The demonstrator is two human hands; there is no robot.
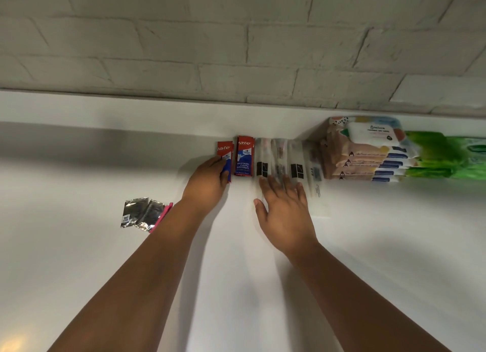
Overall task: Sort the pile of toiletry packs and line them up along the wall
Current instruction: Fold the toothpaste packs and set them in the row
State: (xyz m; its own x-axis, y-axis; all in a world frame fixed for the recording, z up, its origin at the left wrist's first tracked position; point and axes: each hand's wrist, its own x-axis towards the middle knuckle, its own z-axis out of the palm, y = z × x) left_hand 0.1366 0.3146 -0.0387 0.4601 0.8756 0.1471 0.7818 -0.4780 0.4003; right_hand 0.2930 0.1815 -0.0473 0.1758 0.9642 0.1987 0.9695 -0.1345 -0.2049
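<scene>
Toiletry packs run in a row along the foot of the white brick wall (236,49), from the middle of the frame out to the right edge, all on a white tabletop (79,259). At the right edge the green packs (447,154) are smeared by blur and cut off, so their label cannot be read. Left of them a stack of wet-wipe packs (368,151) stands against the wall; the top one has a white lid with faint writing too soft to make out. Next come clear sleeves (294,162) with black squares, badly blurred, their print unreadable.

Two red and blue toothpaste boxes stand just left of centre. The right-hand box (244,158) reads "maximum cavity protection" under a brand ending in "ate". The left-hand box (224,157) shows the same letters, its lower part hidden by the left hand (207,186), whose fingers and thumb curl round it.

The right hand (285,215) lies flat with fingers spread and straight, fingertips on the near ends of the clear sleeves, gripping nothing.

At centre left, silver foil sachets (139,213) lie apart from the row, one bearing a small code square, with a pink item (164,215) half hidden beneath them and behind the left forearm.
</scene>
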